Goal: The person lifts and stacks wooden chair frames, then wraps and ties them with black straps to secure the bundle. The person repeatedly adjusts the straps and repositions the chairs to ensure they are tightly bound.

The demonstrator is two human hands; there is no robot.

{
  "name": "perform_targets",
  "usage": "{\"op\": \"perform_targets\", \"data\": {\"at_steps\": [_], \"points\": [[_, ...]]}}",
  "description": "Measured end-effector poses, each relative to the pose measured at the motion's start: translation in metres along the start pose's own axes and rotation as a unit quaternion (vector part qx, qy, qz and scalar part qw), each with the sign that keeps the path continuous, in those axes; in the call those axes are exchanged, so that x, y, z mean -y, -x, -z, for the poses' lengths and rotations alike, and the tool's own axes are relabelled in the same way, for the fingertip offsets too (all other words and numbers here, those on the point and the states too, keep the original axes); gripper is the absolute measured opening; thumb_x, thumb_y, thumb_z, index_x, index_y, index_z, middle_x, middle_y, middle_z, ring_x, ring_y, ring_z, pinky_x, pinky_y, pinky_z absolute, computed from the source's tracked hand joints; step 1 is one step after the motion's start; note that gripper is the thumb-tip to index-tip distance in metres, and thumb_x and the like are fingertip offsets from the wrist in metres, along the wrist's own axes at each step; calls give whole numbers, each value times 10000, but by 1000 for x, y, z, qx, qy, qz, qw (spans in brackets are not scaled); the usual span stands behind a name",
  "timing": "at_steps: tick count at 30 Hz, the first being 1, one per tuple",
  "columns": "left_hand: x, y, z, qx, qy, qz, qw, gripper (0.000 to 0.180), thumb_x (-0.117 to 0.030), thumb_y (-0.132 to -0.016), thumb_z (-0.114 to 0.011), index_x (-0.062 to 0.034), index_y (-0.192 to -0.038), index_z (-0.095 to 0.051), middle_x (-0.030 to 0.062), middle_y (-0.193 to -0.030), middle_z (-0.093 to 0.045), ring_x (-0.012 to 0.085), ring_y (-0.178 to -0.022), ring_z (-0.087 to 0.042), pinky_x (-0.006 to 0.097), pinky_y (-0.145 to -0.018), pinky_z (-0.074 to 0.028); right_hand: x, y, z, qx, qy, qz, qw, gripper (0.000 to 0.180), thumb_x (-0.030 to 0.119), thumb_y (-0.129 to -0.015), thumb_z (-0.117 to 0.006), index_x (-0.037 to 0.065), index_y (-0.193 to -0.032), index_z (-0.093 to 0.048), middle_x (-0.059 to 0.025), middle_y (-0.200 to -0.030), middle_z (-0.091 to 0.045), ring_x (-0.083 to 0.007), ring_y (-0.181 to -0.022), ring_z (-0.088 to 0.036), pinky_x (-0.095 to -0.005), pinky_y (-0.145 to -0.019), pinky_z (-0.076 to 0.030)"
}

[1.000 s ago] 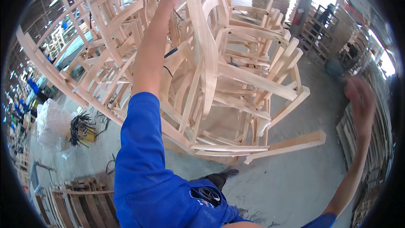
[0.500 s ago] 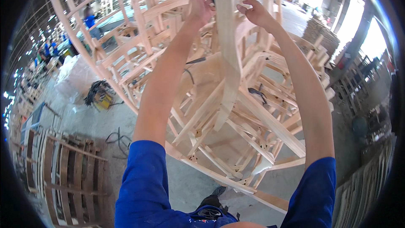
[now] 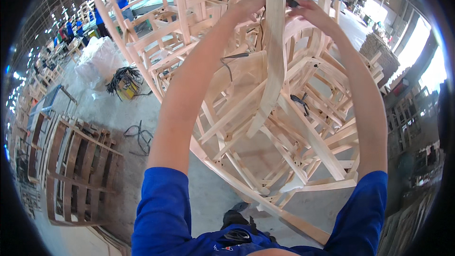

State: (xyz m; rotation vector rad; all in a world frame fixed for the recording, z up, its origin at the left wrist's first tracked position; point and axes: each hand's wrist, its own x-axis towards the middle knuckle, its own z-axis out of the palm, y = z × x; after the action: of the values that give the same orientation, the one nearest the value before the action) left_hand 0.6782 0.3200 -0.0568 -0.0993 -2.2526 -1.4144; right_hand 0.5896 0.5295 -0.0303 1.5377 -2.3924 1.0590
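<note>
My left hand (image 3: pixel 252 7) lies left of a pale wooden post (image 3: pixel 275 38), fingers partly hidden, so I cannot tell whether they grip; my right hand (image 3: pixel 313 15), right of the post, has fingers bent at a dark strap (image 3: pixel 291 3), their hold unclear; the post rises amid stacked chair frames (image 3: pixel 313 136) before me.

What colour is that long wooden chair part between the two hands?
The wooden chair part is pale tan; it shows best in the head view.
</note>
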Motion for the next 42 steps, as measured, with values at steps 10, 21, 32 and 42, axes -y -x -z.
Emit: {"op": "perform_targets", "data": {"at_steps": [10,21,32,42], "points": [[-106,81,-6,-169,21,-54,984,364,-308,-811,-687,-43,-1054,-627,124,-934,-657,169,-909,-595,330,-768,-481,26,53,33,19,-167,35,985,198,179,-813,-657,41,-946,-610,29,-666,-465,-60,-560,-446,-233,-556,-424],[-177,124,-162,-92,-400,-123,904,563,-343,-814,-671,-154,-1311,-488,130,-1132,-602,205,-964,-631,347,-794,-497,28,201,161,135,-197,149,959,192,223,-784,-669,38,-737,-655,-15,-602,-564,-86,-547,-538,-283,-526,-435],[-262,75,-334,2,-643,-97,759,618,-348,-711,-721,-130,-1253,-520,184,-1108,-614,357,-1050,-569,442,-880,-470,-68,472,367,-72,156,216,961,166,136,-836,-660,30,-956,-615,-49,-844,-527,-129,-774,-528,-281,-644,-423],[-278,-44,-471,34,-657,-76,749,508,-364,-745,-701,-145,-1188,-583,157,-982,-655,295,-889,-638,414,-769,-509,-268,505,472,-6,296,187,937,143,104,-729,-625,-26,-748,-568,-196,-741,-548,-377,-779,-540,-434,-677,-423]]}}
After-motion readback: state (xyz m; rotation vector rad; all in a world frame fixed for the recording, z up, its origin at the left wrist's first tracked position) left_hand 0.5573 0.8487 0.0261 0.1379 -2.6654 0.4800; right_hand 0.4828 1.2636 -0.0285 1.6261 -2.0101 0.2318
